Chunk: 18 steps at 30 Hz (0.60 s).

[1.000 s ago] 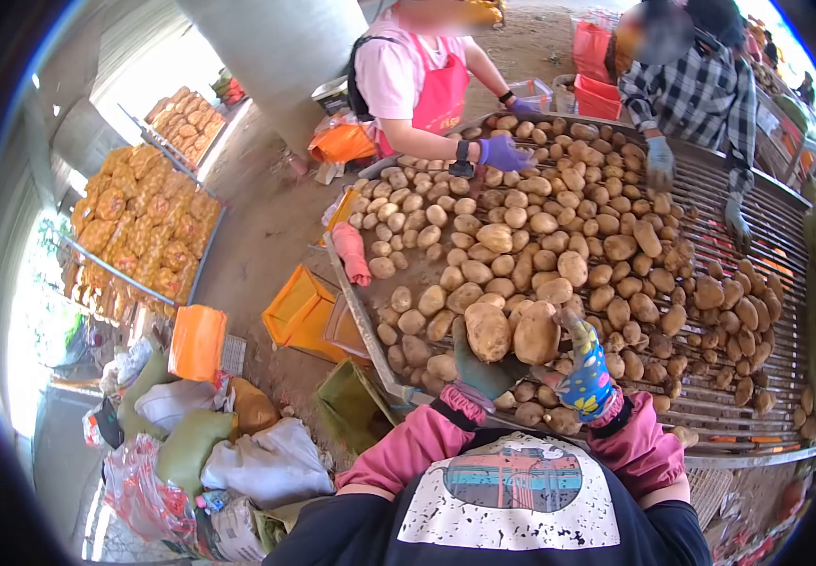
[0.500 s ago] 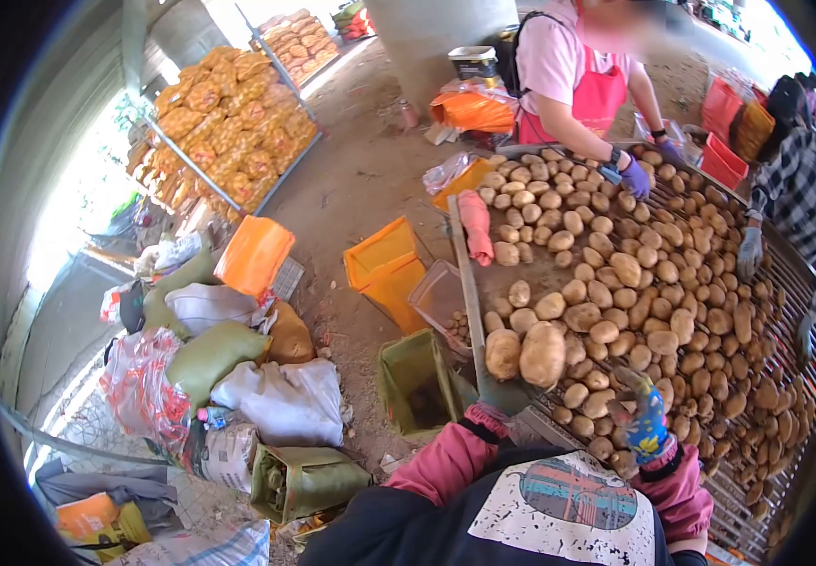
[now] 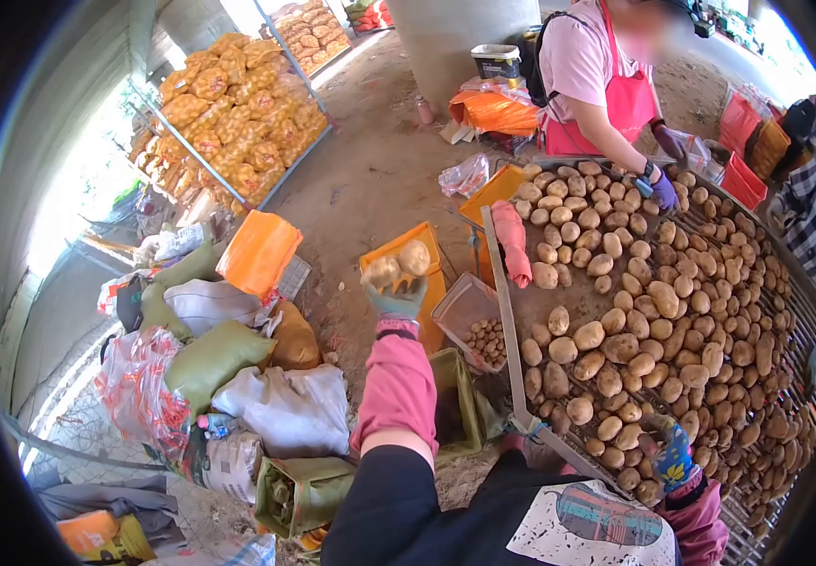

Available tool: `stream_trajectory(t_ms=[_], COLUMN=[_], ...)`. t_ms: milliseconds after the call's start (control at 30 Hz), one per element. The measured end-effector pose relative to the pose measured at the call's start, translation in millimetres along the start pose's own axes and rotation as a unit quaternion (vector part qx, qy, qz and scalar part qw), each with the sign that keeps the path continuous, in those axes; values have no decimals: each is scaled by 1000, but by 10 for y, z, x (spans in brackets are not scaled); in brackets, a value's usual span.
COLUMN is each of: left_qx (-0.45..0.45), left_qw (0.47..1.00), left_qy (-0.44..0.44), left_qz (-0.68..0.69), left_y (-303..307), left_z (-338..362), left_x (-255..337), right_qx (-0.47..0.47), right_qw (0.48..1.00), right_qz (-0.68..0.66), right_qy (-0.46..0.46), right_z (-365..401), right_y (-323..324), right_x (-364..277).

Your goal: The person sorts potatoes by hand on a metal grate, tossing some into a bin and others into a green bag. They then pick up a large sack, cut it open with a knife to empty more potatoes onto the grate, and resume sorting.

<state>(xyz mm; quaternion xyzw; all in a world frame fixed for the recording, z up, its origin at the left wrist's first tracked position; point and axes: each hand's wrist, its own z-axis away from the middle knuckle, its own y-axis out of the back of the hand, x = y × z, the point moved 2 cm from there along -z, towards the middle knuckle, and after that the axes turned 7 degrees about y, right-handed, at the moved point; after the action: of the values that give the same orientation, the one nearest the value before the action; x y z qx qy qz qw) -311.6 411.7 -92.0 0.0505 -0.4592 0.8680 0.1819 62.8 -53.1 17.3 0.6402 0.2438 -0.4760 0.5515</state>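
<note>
While the green-gloved left hand [image 3: 396, 300] clutches two brown potatoes [image 3: 414, 258] over the orange plastic crate [image 3: 433, 297], and the patterned-gloved right hand [image 3: 672, 456] rests on the metal sorting table [image 3: 504, 311], grip unclear, best lower them gently, not drop.

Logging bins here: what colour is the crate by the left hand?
Orange, best in the head view: the crate beside the left hand holding potatoes.

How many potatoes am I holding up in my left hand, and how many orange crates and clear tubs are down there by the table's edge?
Potatoes in left hand: 2
Orange crates: 2
Clear tub: 1
Total: 5
</note>
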Motion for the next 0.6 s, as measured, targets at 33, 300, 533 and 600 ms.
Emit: stream_trajectory(t_ms=[33,300,533,600], left_qx=[72,49,-53,-128], left_qw=[997,963,903,855], left_qy=[2,42,49,63], left_qz=[1,-260,-424,-499], left_y=[-13,1030,517,414], left_z=[-91,155,1216,1403], left_x=[-1,-781,-1712,-2002], right_qx=[-2,8,104,110], right_qw=[1000,1000,948,933], right_qz=[2,9,296,331], right_qy=[9,11,-57,-84], right_z=[-10,265,870,1076], right_y=[-16,178,739,862], right_x=[-1,113,1616,2050])
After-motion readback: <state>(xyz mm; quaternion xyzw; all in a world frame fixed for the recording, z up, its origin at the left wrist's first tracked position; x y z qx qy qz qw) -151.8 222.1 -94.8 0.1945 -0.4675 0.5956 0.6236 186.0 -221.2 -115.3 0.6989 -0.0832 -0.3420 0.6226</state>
